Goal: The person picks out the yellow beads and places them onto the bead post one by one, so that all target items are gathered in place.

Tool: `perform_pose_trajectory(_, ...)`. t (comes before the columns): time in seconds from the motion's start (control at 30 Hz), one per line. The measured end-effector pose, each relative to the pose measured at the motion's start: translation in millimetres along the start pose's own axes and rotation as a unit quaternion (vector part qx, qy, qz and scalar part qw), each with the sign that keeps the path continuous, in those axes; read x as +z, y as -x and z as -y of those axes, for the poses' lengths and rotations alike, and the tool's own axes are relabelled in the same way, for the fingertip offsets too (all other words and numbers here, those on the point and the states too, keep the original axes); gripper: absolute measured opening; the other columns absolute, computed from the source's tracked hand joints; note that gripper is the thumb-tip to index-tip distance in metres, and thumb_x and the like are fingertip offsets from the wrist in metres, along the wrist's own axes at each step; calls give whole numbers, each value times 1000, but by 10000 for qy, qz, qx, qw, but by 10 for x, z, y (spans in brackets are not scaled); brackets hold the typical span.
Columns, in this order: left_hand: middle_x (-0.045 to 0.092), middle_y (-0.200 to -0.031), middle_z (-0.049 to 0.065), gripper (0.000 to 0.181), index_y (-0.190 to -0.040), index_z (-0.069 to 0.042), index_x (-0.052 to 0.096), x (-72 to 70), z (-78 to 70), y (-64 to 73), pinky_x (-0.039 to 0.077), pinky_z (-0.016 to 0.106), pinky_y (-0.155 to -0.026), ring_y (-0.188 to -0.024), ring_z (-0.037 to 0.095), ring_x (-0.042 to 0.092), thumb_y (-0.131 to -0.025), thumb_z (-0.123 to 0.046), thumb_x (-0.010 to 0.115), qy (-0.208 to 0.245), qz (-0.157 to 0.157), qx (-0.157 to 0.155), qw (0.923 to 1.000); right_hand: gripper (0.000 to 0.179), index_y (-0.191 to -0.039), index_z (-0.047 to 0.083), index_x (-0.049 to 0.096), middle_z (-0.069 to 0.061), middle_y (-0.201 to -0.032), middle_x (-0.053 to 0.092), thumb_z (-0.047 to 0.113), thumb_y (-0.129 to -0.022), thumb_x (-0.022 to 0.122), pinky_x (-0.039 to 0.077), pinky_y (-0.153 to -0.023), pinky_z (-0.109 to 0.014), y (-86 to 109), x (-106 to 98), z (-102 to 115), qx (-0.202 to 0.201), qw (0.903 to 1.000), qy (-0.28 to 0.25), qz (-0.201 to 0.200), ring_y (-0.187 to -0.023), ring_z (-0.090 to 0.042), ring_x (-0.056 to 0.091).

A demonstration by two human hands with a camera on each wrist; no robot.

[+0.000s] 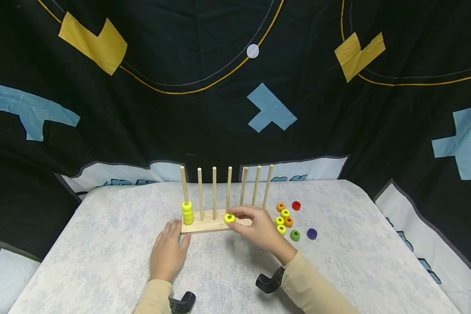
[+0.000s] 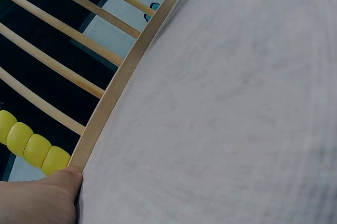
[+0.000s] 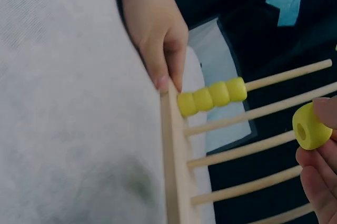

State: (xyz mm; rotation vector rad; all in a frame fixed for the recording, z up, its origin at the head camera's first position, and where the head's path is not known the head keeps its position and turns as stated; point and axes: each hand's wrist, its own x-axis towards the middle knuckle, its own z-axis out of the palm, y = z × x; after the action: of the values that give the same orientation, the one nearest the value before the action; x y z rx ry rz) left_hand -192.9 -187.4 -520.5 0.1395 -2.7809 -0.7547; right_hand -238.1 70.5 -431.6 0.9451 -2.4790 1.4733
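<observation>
A wooden peg board (image 1: 206,225) with several upright rods stands on the table. Several yellow beads (image 1: 187,213) are stacked on its leftmost rod. At the board's left end, my left hand (image 1: 168,253) holds the corner, its thumb at the front edge; the right wrist view shows thumb and finger on either side of it. My right hand (image 1: 259,229) pinches a loose yellow bead (image 3: 310,127) between thumb and fingers. That bead is in front of the middle rods, off any rod, its hole visible. The hand hides the board's right part in the head view.
Right of the board lie loose beads: several yellow ones (image 1: 279,221), two orange (image 1: 280,207), one red (image 1: 296,205), one green (image 1: 295,235) and one purple (image 1: 312,233). A dark patterned cloth (image 1: 204,131) hangs behind the pale table (image 1: 114,244).
</observation>
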Motion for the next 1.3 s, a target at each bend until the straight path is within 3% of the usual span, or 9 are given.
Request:
perform_pose_trajectory(0.37,41,-154,23,61,-147,5,42,6,3,4,21,56,-123,-147,42,31,-101,-33,56,-26,-102,49,9999,31,-117,15,72,2,-116,73,19,-87,79,59,-93,-29,-221,-79,215,-281,9989,-8,-382,-104,-14,69)
perform_pose_trajectory(0.57,38,-156,22,62,-149,4,39,4,0,-8,19,54,-125,-149,39,29,-102,-34,54,-31,51,-21,10000,33,-119,9,70,-1,-119,72,17,-88,78,58,-96,-30,-354,-186,303,-328,9972,-24,-673,-106,-16,68)
perform_pose_trajectory(0.8,39,-155,22,63,-148,4,39,8,1,-10,19,55,-124,-149,40,29,-102,-35,54,-57,35,-13,10000,35,-120,4,69,-5,-118,70,14,-88,77,57,-97,-26,-531,-326,430,-662,9919,-112,-1074,-104,-17,68)
perform_pose_trajectory(1.07,37,-156,22,63,-149,4,38,1,19,-6,17,56,-124,-149,40,27,-102,-35,53,-2,72,-51,10000,34,-123,6,68,-6,-122,68,14,-90,75,56,-99,-26,-754,-434,498,-458,9912,-33,-1241,-108,-16,67)
perform_pose_trajectory(1.3,38,-156,22,63,-149,3,38,5,26,-8,17,55,-124,-149,40,28,-102,-36,53,-5,53,-15,10000,34,-123,8,68,-5,-123,68,16,-91,74,56,-99,-26,-877,-452,535,-417,9894,350,-1345,-111,-16,67)
